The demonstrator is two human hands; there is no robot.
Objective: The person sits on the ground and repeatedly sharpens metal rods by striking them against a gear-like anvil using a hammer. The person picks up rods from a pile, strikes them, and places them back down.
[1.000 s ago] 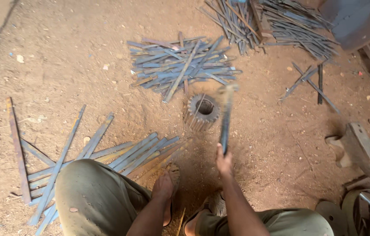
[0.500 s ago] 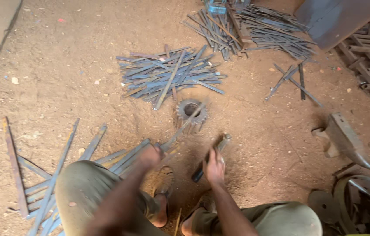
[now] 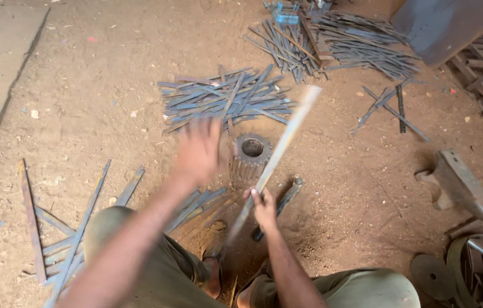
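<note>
A flat metal strip [image 3: 276, 159] is gripped low by the right hand [image 3: 264, 206], its long axis slanting up-right past the toothed ring [image 3: 250, 154] on the dirt floor [image 3: 110, 85]. The blurred left hand [image 3: 198, 149], fingers spread and empty, is raised left of it.

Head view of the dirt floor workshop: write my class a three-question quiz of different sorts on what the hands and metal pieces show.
1. True or false: the right hand grips a long flat metal strip.
2. What stands upright on the ground beside that strip? A) toothed metal ring B) bucket C) brick
3. Which hand is blurred and holds nothing?

Key: 1 true. 2 A, the toothed metal ring. 3 the left hand.
</note>
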